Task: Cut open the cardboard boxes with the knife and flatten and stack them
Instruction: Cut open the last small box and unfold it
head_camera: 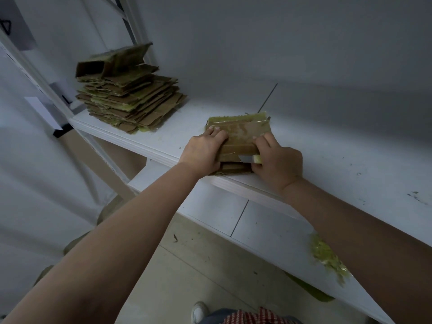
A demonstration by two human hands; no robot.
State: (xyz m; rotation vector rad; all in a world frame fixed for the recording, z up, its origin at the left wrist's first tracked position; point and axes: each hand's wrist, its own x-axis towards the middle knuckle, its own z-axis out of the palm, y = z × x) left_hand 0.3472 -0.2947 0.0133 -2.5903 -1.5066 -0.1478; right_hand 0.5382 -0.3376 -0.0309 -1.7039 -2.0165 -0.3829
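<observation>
Both hands work on one taped cardboard box (238, 136) that sits at the front edge of the white shelf (350, 160). On the box's left end lies the left hand (203, 152), palm over the near corner, its fingers (216, 133) reaching across the top face and pressing it down. At the box's right end, the right hand (275, 163) has its fingers curled round a knife (251, 159). Only the pale blade and a bit of light green handle show past the thumb. The blade points left and lies against the box's near upper edge, between the two hands. Glossy tape covers the top of the box, and yellow-green tape runs along its far edge.

Well to the left of the box and further back on the shelf stands the stack of flattened boxes (131, 101), brown sheets with green tape edges. One partly collapsed box (112, 64) lies on top of it. To the right of the box and nearer the camera, a crumpled wad of yellow-green tape (327, 256) lies at the shelf's front edge, partly hidden by the right forearm.
</observation>
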